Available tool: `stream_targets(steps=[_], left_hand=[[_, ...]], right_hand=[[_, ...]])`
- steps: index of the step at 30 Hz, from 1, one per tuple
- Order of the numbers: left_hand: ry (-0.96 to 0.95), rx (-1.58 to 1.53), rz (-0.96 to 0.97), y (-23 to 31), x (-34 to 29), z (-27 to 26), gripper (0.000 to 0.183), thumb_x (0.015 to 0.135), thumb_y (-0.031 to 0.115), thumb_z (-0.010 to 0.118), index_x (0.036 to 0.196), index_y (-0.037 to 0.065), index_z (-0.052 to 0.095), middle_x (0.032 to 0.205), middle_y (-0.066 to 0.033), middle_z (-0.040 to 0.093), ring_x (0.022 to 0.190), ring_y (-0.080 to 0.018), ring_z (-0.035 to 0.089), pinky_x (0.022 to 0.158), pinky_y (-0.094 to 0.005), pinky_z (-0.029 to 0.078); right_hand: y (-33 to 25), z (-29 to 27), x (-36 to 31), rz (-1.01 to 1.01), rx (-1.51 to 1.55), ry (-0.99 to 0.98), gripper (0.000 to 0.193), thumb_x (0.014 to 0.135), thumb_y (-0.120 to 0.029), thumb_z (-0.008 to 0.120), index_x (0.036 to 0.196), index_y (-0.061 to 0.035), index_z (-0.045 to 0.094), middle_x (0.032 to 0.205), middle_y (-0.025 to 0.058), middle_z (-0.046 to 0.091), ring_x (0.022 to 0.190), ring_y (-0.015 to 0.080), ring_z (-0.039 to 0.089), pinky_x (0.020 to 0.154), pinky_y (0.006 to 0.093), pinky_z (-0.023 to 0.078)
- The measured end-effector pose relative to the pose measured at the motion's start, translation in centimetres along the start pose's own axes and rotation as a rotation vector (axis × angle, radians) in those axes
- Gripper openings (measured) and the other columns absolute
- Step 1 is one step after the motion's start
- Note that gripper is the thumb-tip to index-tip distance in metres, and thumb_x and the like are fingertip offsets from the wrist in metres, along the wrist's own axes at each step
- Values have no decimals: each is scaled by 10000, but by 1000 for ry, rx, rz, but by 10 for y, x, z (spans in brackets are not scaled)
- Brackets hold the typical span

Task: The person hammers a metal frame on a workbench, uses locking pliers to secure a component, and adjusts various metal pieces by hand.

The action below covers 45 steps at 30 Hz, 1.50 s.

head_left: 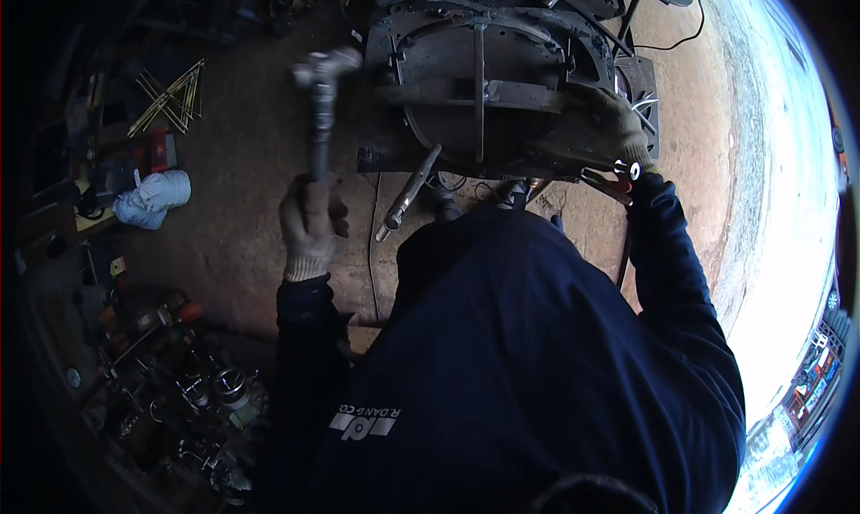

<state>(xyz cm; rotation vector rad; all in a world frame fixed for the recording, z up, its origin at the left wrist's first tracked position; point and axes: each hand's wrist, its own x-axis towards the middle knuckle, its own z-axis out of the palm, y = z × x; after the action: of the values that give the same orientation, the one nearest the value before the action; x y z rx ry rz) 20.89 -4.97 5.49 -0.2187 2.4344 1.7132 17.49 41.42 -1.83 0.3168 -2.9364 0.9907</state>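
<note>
My left hand, in a knit work glove, is wrapped round the handle of a hammer. The hammer stands head-up to the left of a dark metal workbench, and its metal head is blurred. My gloved right hand is at the bench's right side, closed on the right end of a flat metal bar. Shade partly hides those fingertips. The bar crosses a narrow upright metal strip over a round frame. Silver locking pliers sit at the bench's near edge.
A red-handled tool hangs by the near right edge. Metal parts and tools crowd the bench's far side. Thin yellow rods and a pale cloth bundle lie left. Machine parts stand lower left, and a cable crosses the floor.
</note>
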Motion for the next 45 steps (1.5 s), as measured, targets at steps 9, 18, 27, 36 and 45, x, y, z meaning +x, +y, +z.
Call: stream_targets(steps=[9,18,27,36,45], left_hand=[[-131,548,26,-44,2,-1,507,1014,531,508,982,41,632,610,-21,593,490,-127,593,464,-293,476],[118,-68,132,28,34,6,471,1013,479,532,1034,20,637,601,0,522,491,-103,538,444,-267,445],[-258,-28,604,171,69,85,453,1043,416,520,1187,0,630,689,-29,612,547,-98,587,459,-239,489],[-609,571,1336,245,111,162,359,1054,279,533,1236,-11,643,1079,-133,708,966,-203,694,815,-316,556],[-442,902,743,72,114,80,471,840,152,764,1264,13,612,1248,-196,644,1149,-379,618,996,-448,497]], right_hand=[[-1,9,1,106,53,-32,419,938,-389,658,1280,-147,666,1214,144,684,1160,345,634,995,424,507],[0,-12,-2,110,23,-94,419,941,-296,698,1313,-109,643,1185,141,704,1117,294,677,923,390,541],[-122,-123,38,-191,734,346,494,1018,-369,620,1342,1,572,1208,142,671,1132,228,630,983,360,509],[-92,-139,12,21,1406,664,335,1003,-200,636,1233,40,589,1048,163,696,883,265,700,776,373,577],[-13,-28,-110,797,1199,596,345,959,-260,705,1175,-2,631,724,35,614,559,124,598,511,264,485]])
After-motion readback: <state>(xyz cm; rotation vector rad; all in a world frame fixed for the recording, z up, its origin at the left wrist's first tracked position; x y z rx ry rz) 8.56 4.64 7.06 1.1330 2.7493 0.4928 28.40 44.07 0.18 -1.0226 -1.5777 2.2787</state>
